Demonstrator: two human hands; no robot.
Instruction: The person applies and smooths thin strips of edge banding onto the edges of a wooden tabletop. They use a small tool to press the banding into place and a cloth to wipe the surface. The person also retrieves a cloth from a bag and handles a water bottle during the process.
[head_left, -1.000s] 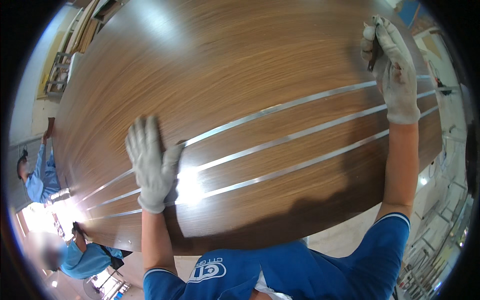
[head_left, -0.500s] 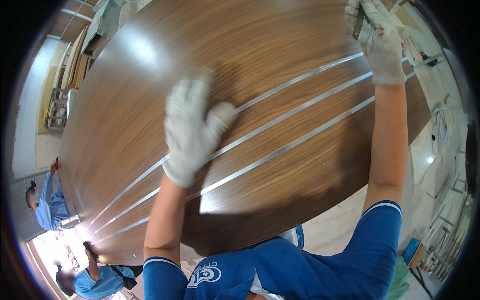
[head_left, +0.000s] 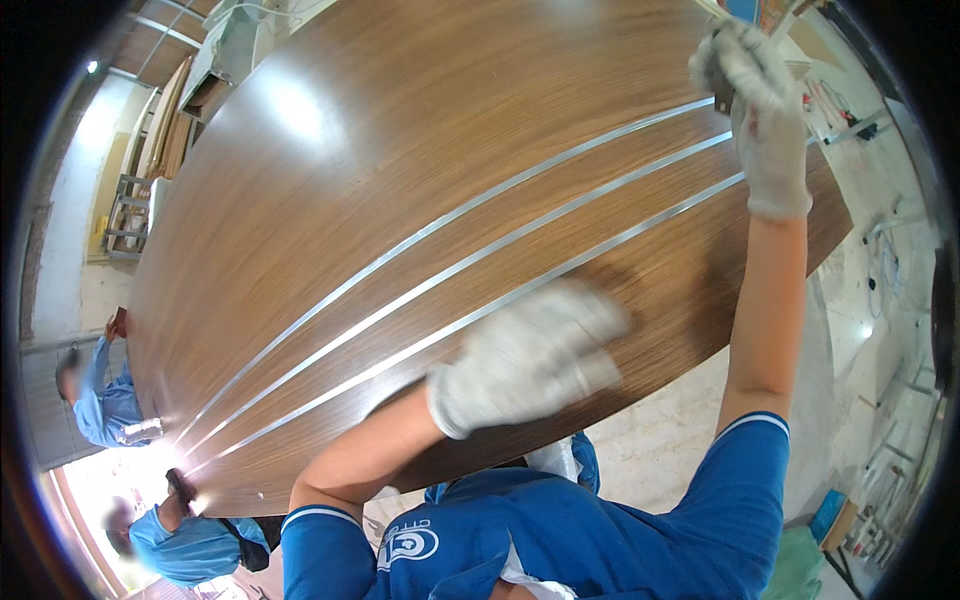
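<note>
A large wood-grain panel (head_left: 400,190) lies in front of me, with three silvery strips (head_left: 440,275) running along it from near left to far right. My left hand (head_left: 530,350), in a white work glove, is over the panel's near edge, just on my side of the nearest strip. Motion blurs it, but its fingers look stretched out with the thumb apart and nothing in them. At the far right end of the strips, my gloved right hand (head_left: 755,110) is closed round a small dark flat metal tool (head_left: 721,92). The glove hides most of that tool.
Two people in blue shirts, one at the panel's left end (head_left: 105,400) and another nearer me (head_left: 190,545), have hands at its edge. Boards (head_left: 172,120) lean at the far left. Cables (head_left: 880,265) and a green bag (head_left: 797,565) lie on the right-hand floor.
My left hand has swept right and toward me, off the strips. My right hand has come slightly nearer, still holding the flat tool. The person at the panel's left end has shifted slightly.
</note>
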